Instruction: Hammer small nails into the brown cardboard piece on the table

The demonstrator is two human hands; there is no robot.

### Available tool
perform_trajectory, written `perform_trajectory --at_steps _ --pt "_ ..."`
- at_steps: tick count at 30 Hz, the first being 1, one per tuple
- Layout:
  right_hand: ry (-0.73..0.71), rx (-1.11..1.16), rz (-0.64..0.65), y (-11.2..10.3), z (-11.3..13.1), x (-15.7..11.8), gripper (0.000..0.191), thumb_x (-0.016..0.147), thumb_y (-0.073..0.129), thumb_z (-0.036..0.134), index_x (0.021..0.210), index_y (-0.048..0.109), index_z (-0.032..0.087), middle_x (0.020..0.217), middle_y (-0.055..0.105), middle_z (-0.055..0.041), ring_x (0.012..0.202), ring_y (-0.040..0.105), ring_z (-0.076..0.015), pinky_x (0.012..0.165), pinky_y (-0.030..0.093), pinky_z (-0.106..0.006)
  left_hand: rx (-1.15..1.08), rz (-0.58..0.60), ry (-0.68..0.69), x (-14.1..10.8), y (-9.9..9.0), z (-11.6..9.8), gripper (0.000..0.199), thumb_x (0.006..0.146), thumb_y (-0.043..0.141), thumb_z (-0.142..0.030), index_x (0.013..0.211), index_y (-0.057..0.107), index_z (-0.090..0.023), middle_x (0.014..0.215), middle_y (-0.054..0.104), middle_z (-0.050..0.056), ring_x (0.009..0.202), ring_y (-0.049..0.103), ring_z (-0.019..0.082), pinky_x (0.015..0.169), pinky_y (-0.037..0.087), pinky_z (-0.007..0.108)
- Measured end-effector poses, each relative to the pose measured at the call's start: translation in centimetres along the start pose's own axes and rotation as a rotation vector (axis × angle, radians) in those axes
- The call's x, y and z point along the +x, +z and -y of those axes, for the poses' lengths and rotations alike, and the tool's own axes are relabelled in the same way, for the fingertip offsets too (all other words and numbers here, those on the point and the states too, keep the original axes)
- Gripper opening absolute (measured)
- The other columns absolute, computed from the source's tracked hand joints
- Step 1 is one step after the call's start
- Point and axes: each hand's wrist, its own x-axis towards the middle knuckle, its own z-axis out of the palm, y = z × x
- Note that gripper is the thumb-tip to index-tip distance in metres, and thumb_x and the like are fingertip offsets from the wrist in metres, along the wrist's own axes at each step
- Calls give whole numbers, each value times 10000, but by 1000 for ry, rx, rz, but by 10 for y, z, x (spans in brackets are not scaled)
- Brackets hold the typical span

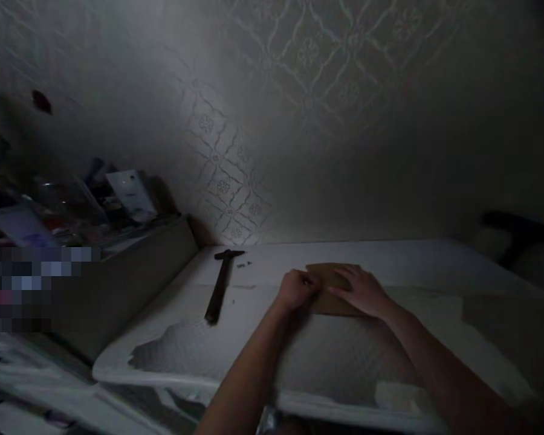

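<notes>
Resting spread-fingered on the brown board (pixel 325 303): right hand (pixel 363 291). Left hand (pixel 298 289) curls at board's left edge, contents unclear; hammer (pixel 219 287) lies left of board.

The thin, flat piece (pixel 330 303) is of plain brown colour, with rather straight upper and lower edges; whether it is wood or cardboard cannot be told. It lies on the white table (pixel 257 308), partly hidden at its left and right sides.
</notes>
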Motion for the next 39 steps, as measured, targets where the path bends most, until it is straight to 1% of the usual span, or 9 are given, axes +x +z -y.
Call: perform_trajectory --at_steps 15,18,21,24,27,29,32,35,39 --pt "-32 21 26 -1 0 3 507 829 473 526 1220 553 213 1316 505 -97 1219 426 -266 996 336 -435 -93 1 9 0 1 3 207 659 650 -255 812 712 -130 726 671 27 643 567 122 599 434 202" --pt "-41 38 5 0 1 4 481 831 482 499 1207 558 210 1297 523 -97 1209 438 -256 991 344 -422 -94 -51 5 1 1 4 276 666 687 -317 869 701 -131 770 682 34 640 575 123 587 440 203" --pt "-23 59 -26 0 1 4 477 839 477 474 1226 539 202 1270 545 -104 1189 460 -256 986 347 -423 -32 -160 -34 0 -3 4 269 747 633 -320 934 691 -136 871 696 63 697 613 137 632 461 214" --pt "-27 72 -62 1 2 5 458 849 470 444 1224 540 191 1255 558 -109 1164 484 -251 985 351 -408 200 -255 -111 -5 -20 3 254 814 549 -252 1021 668 -165 1007 686 71 828 635 153 749 465 230" --pt "-19 69 -87 1 2 6 444 854 465 435 1201 559 174 1247 560 -127 1164 486 -261 981 353 -416 539 -313 -196 -16 -52 5 303 826 526 -244 1106 626 -188 1112 650 73 975 608 193 874 433 280" --pt "-16 78 -96 1 2 7 429 855 465 434 1187 569 183 1239 566 -127 1165 487 -264 977 352 -429 740 -301 -284 -26 -79 10 351 828 515 -279 1155 590 -173 1116 637 107 1030 583 243 891 430 336" --pt "-38 99 -96 2 3 9 425 858 461 431 1180 574 177 1224 578 -119 1145 501 -260 976 355 -426 963 -276 -439 -42 -113 24 428 798 525 -276 1210 522 -158 1225 553 154 1106 530 311 853 445 389" --pt "-45 109 -111 0 4 9 429 864 451 427 1168 582 153 1220 582 -124 1138 505 -265 981 354 -422 992 -229 -551 -57 -133 40 415 822 465 -246 1219 477 -129 1177 559 183 1049 569 302 805 456 368" --pt "-61 147 -137 -3 6 7 392 867 460 397 1158 593 170 1171 612 -114 1107 532 -251 966 370 -400 942 -190 -652 -66 -136 53 360 840 419 -194 1184 473 -103 1116 578 200 993 605 285 750 460 327"
